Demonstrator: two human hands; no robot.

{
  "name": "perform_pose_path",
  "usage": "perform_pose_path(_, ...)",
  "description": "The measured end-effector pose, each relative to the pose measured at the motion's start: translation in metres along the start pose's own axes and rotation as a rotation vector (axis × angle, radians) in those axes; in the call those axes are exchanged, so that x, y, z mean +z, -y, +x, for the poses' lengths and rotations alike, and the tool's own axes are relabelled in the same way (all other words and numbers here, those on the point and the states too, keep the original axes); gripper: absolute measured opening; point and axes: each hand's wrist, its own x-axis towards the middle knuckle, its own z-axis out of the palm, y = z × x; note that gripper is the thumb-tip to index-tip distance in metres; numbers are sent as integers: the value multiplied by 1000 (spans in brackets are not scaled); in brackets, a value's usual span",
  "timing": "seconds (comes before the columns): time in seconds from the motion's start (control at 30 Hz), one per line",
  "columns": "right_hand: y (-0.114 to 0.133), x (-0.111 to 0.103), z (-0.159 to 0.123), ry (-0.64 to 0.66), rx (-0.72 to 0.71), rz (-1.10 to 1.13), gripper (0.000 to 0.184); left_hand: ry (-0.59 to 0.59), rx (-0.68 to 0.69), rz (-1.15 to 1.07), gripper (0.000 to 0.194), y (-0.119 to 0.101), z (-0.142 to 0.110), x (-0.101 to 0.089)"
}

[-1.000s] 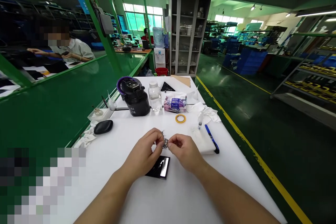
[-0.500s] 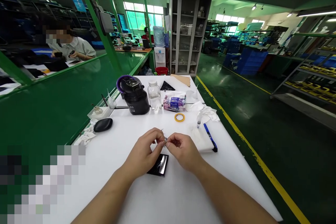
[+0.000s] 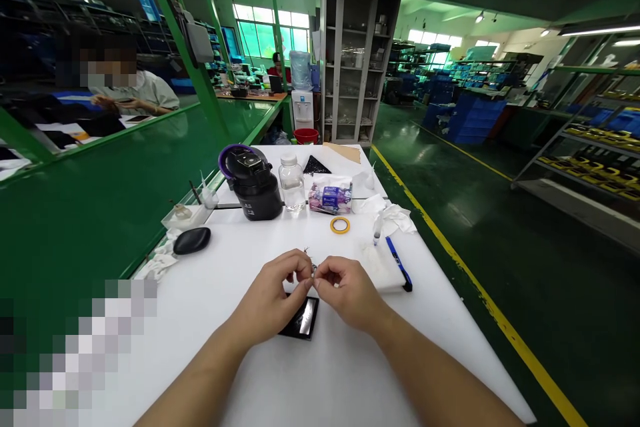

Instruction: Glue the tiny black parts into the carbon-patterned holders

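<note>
My left hand [image 3: 280, 293] and my right hand [image 3: 347, 290] meet over the middle of the white table, fingertips pinched together. Between them is a small part with thin wires [image 3: 307, 252] sticking up past the left fingers; most of it is hidden, and I cannot make out its kind. Both hands are closed around it. Below the left hand lies a flat black rectangular piece with a shiny strip [image 3: 306, 318], partly covered by that hand. A stack of white wipes [image 3: 383, 267] and a blue cutter knife [image 3: 399, 263] lie to the right of my right hand.
Beyond the hands sit a yellow tape roll [image 3: 340, 225], a tissue pack [image 3: 330, 195], a clear bottle [image 3: 292, 183] and a black jug [image 3: 253, 183]. A black mouse-shaped object [image 3: 192, 240] and a small tray [image 3: 185, 217] are at left. A co-worker [image 3: 133, 93] sits beyond the green partition.
Both hands have come slightly nearer to me, their fingertips still together over the small wired part. The co-worker's hands have drawn together.
</note>
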Motion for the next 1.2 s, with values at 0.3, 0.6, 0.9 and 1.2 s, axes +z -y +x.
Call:
perform_pose_path(0.3, 1, -3, 0, 43, -12, 82, 6, 126, -139, -113, 27, -12, -7, 2)
perform_pose_path(0.6, -7, -8, 11, 143, 235, 487, 15, -105, -201, -124, 23, -7, -4, 10)
perform_pose_path(0.9, -6, -11, 8, 157, 305, 578, 14, -354, 226, 234, 9, -11, -8, 8)
perform_pose_path(1.2, -4, -13, 4, 144, 221, 343, 19, -459, 184, 284, 13, -15, -6, -3)
